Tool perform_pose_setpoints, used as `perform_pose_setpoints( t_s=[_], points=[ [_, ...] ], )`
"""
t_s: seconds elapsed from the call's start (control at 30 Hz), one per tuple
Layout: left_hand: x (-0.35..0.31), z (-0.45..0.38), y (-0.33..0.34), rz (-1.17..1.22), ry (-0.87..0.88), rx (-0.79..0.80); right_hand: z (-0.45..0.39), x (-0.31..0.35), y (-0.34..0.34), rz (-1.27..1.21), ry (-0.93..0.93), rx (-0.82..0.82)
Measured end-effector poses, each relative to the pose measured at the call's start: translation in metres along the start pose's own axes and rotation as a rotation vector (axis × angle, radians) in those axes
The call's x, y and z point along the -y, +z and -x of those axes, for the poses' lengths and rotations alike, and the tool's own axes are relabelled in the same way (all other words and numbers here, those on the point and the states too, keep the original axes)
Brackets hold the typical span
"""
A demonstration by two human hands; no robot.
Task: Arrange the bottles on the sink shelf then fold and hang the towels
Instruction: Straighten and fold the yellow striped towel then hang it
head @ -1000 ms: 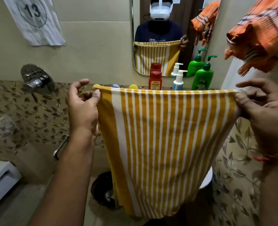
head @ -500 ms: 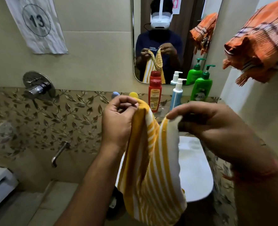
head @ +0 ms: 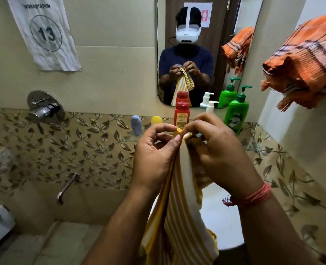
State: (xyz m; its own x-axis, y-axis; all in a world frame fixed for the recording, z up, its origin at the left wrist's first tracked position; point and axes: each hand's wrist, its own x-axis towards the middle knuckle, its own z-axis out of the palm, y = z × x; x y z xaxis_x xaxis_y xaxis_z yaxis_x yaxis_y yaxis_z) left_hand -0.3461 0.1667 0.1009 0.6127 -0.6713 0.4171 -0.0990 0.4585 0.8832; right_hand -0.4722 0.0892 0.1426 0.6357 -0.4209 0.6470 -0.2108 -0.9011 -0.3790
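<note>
Bottles (head: 181,114) stand on the shelf (head: 131,138) under the mirror (head: 196,54) — a towel (head: 179,207) hangs before them.

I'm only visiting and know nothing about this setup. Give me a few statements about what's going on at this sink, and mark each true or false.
1. Both hands pinch the top of the yellow striped towel. True: the left hand and right hand have their grip close together on it.
2. The orange towel lies in the sink. False: it hangs high on the right wall.
3. The red bottle stands upright on the shelf. True.
4. The green pump bottle lies on its side. False: it stands upright, right of the red bottle.
5. The paper sign shows 31. False: it shows 13.
</note>
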Motion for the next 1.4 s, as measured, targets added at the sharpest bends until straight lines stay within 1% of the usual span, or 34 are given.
perform_pose_setpoints(
  t_s=[0.2, 0.27, 0.33, 0.43, 0.53, 0.67, 0.83, 0.97, 1.07, 1.17, 1.27, 1.33, 1.37, 1.4],
  points=[
    [0.005, -0.002, 0.001, 0.105, -0.029, 0.022, -0.006, -0.003, 0.008, -0.057, 0.065, -0.051],
    [0.007, -0.003, 0.000, 0.177, -0.047, 0.044, -0.008, -0.004, 0.012, -0.039, 0.083, -0.093],
    [0.009, -0.003, -0.001, 0.190, -0.041, 0.063, -0.010, -0.006, 0.016, -0.008, 0.092, -0.123],
    [0.013, -0.006, 0.001, 0.164, -0.048, 0.016, -0.011, -0.007, 0.020, 0.028, 0.074, -0.143],
    [0.014, -0.010, 0.002, 0.205, -0.097, -0.027, -0.012, -0.009, 0.024, 0.010, 0.075, -0.132],
    [0.012, -0.014, 0.005, 0.307, -0.159, -0.037, -0.011, -0.014, 0.025, -0.085, 0.110, -0.106],
    [0.015, -0.018, 0.009, 0.293, -0.146, -0.037, -0.013, -0.019, 0.027, -0.043, 0.111, -0.125],
    [0.019, -0.022, 0.007, 0.259, -0.135, -0.075, -0.008, -0.023, 0.027, -0.095, 0.115, -0.053],
    [0.020, -0.026, 0.005, 0.243, -0.126, -0.137, 0.003, -0.029, 0.030, -0.207, 0.159, -0.024],
    [0.017, -0.036, -0.002, 0.267, -0.102, -0.194, 0.018, -0.047, 0.035, -0.294, 0.252, 0.132],
    [0.009, -0.045, -0.011, 0.282, -0.037, -0.235, 0.031, -0.068, 0.031, -0.265, 0.289, 0.293],
    [0.009, -0.048, -0.016, 0.263, -0.021, -0.241, 0.032, -0.072, 0.015, -0.242, 0.302, 0.385],
    [0.009, -0.048, -0.018, 0.263, -0.033, -0.238, 0.031, -0.072, 0.001, -0.217, 0.294, 0.407],
    [0.011, -0.047, -0.019, 0.268, -0.048, -0.236, 0.029, -0.067, -0.015, -0.190, 0.269, 0.393]
  ],
)
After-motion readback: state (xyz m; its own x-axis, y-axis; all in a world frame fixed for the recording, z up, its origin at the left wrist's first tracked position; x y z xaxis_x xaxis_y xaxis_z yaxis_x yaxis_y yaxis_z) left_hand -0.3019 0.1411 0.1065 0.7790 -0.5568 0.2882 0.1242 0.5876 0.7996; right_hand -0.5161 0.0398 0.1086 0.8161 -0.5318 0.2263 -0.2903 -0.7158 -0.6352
